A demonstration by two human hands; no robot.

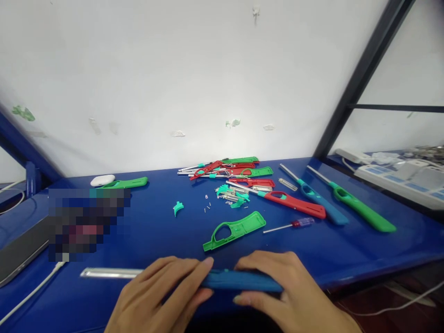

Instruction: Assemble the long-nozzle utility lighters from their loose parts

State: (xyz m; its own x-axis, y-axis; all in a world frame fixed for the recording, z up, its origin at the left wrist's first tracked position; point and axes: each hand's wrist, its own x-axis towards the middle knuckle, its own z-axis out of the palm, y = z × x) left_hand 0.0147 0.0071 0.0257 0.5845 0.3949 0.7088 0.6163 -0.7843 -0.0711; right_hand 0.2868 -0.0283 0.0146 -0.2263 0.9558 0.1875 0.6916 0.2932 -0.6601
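Both my hands grip a blue long-nosed lighter (239, 280) at the near edge of the blue table (149, 231). My left hand (163, 296) wraps its fingers round the lighter where the silver metal tube (107, 273) joins the body. The tube points left. My right hand (287, 291) closes over the blue handle end. Just beyond the hands lies an empty green handle half-shell (236, 230).
Farther back lie red and green shells and metal tubes (229, 171), small loose parts (232, 194), a teal trigger piece (178, 208), a small screwdriver (289, 225), and whole red (287, 202), blue (321, 201) and green (357, 208) lighters. A phone (21, 252) with cable sits left, power strips (398, 178) right.
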